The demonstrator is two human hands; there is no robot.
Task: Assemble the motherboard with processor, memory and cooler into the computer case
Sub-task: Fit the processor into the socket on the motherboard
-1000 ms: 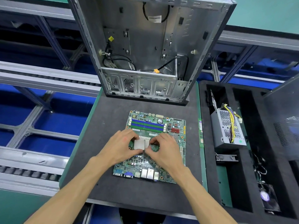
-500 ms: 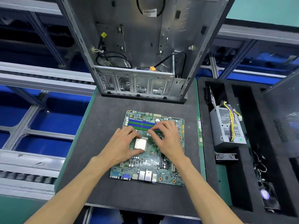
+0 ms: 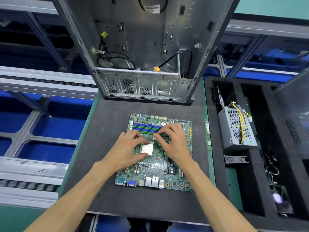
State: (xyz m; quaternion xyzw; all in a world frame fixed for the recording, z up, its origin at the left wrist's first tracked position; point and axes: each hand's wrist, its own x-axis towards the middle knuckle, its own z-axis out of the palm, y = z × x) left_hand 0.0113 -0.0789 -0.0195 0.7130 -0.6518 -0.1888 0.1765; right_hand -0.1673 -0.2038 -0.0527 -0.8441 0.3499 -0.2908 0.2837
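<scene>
The green motherboard [image 3: 155, 166] lies flat on the dark mat, with blue and green memory slots [image 3: 145, 127] along its far side. A silver processor [image 3: 147, 149] sits in the socket area. My left hand [image 3: 125, 149] pinches it, index finger at its far edge and thumb at its near edge. My right hand [image 3: 174, 143] hovers over the board just right of the socket. Its fingers are curled and its tips touch near the processor's far right corner; whether they hold anything is hidden. The open metal computer case [image 3: 142, 84] stands beyond the board.
A green memory stick [image 3: 207, 134] lies along the mat's right edge. A black foam tray [image 3: 250, 181] on the right holds a grey power supply [image 3: 237, 129] with yellow wires and a fan [image 3: 280, 200]. Loose cables hang inside the case. Conveyor rails run on the left.
My right hand let go of the processor and shifted up and right toward the memory slots, then curled back beside the socket. My left hand stayed on the processor.
</scene>
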